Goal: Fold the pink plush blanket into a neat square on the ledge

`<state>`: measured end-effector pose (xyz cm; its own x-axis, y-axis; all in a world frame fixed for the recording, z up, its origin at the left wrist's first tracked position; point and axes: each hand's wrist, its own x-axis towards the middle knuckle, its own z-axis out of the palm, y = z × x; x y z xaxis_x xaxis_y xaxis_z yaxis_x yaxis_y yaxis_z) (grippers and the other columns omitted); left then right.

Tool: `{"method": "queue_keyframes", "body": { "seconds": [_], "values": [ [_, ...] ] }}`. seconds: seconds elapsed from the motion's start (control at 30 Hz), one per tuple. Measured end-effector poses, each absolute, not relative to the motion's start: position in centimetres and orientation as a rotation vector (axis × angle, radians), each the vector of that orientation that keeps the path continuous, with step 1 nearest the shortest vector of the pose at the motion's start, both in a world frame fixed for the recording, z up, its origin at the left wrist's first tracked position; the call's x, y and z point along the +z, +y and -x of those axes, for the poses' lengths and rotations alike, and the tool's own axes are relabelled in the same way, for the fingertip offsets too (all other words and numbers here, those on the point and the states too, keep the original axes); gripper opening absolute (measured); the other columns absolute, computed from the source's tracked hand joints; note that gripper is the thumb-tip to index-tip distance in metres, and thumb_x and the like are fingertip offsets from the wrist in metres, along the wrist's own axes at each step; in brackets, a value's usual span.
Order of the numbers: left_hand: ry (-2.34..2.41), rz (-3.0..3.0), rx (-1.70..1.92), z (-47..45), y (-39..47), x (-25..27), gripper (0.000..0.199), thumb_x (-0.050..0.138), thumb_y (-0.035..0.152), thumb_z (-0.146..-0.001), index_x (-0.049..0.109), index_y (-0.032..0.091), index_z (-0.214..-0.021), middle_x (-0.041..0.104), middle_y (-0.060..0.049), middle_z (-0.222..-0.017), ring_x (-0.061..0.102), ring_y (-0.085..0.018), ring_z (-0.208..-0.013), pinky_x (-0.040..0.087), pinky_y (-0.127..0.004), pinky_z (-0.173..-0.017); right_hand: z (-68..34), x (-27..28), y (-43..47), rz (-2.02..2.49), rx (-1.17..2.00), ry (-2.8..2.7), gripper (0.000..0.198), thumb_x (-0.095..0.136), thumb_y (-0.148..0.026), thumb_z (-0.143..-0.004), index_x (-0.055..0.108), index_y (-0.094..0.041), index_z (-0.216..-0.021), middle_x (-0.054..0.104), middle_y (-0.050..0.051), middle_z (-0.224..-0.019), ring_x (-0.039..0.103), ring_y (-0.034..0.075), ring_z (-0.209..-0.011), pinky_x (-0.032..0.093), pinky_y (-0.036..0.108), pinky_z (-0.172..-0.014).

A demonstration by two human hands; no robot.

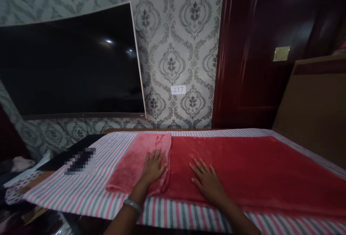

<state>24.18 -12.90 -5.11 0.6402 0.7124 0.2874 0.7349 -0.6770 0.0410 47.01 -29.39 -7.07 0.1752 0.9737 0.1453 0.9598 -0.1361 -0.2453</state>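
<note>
A red plush blanket [259, 170] is spread lengthwise over a striped cloth [94, 191], running out toward the right edge of the view. Its left end is folded over, and this folded flap [129, 166] shows a lighter pinkish side. My left hand [154, 168] lies flat on the flap near the fold's edge, fingers spread, with a band on the wrist. On the darker red part, just right of that edge, rests my right hand [207, 181], palm down with its fingers apart. Neither hand grips anything.
A large dark television [72, 65] is on the patterned wall at the left. A paper label [178, 89] reads 277. At the right a brown panel [313, 116] stands by a dark red door [251, 47]. A blurred-out item [81, 161] lies on the striped cloth's left side.
</note>
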Motion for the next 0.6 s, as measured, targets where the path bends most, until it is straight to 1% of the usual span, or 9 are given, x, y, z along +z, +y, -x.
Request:
{"method": "queue_keyframes", "body": {
  "seconds": [0.17,0.23,0.3,0.37,0.43,0.53,0.6],
  "values": [
    [-1.267,2.852,-0.32,-24.2,-13.7,-3.4,0.058,0.039,0.044,-0.098,0.042,0.022,-0.151,0.036,-0.013,-0.16,0.028,-0.032,-0.15,0.018,-0.06,-0.12,-46.9,-7.0,-29.4,2.178,0.034,-1.856,0.057,0.04,-0.043,-0.098,0.038,-0.033,-0.154,0.026,0.003,-0.163,0.021,0.027,-0.151,0.017,0.056,-0.121],
    [-1.281,2.941,-0.25,-23.8,-13.8,-1.8,0.059,0.039,0.047,-0.098,0.041,0.024,-0.152,0.035,-0.011,-0.16,0.028,-0.03,-0.15,0.02,-0.058,-0.12,-47.0,-7.1,-29.5,2.191,0.02,-1.873,0.057,0.038,-0.044,-0.099,0.038,-0.033,-0.154,0.025,0.002,-0.164,0.021,0.027,-0.151,0.017,0.056,-0.121],
    [-1.335,2.964,-0.273,-22.8,-13.5,0.0,0.056,0.039,0.046,-0.098,0.043,0.026,-0.15,0.038,-0.011,-0.159,0.03,-0.028,-0.149,0.022,-0.055,-0.12,-47.1,-7.3,-29.5,2.197,-0.008,-1.885,0.056,0.038,-0.043,-0.099,0.037,-0.032,-0.154,0.025,0.002,-0.164,0.021,0.028,-0.151,0.018,0.056,-0.121],
    [-1.488,2.841,-0.44,-20.7,-12.8,1.5,0.052,0.041,0.04,-0.097,0.048,0.025,-0.146,0.042,-0.012,-0.156,0.033,-0.028,-0.148,0.02,-0.056,-0.12,-47.3,-7.6,-29.5,2.193,-0.047,-1.893,0.056,0.039,-0.043,-0.099,0.038,-0.032,-0.154,0.026,0.003,-0.163,0.023,0.028,-0.15,0.019,0.057,-0.12],
    [-1.751,2.68,-0.669,-17.8,-12.0,2.3,0.052,0.049,0.034,-0.092,0.052,0.019,-0.142,0.047,-0.017,-0.153,0.038,-0.032,-0.145,0.02,-0.058,-0.119,-47.4,-8.0,-29.4,2.195,-0.087,-1.894,0.055,0.038,-0.043,-0.099,0.039,-0.032,-0.153,0.027,0.004,-0.163,0.024,0.029,-0.15,0.021,0.058,-0.119],
    [-2.265,2.528,-1.069,-13.1,-11.4,2.4,0.054,0.066,0.032,-0.078,0.061,0.014,-0.128,0.058,-0.022,-0.14,0.045,-0.038,-0.138,0.03,-0.056,-0.114,-47.6,-8.7,-29.3,2.204,-0.13,-1.904,0.055,0.037,-0.043,-0.099,0.04,-0.032,-0.153,0.028,0.003,-0.163,0.025,0.029,-0.149,0.022,0.058,-0.118],
    [-2.479,2.472,-1.229,-10.6,-11.6,2.0,0.047,0.073,0.033,-0.071,0.068,0.013,-0.112,0.068,-0.021,-0.124,0.052,-0.039,-0.132,0.04,-0.05,-0.108,-47.8,-9.1,-29.2,2.195,-0.147,-1.913,0.055,0.036,-0.044,-0.099,0.04,-0.032,-0.153,0.028,0.003,-0.163,0.025,0.029,-0.149,0.023,0.059,-0.117]
  ]
}}
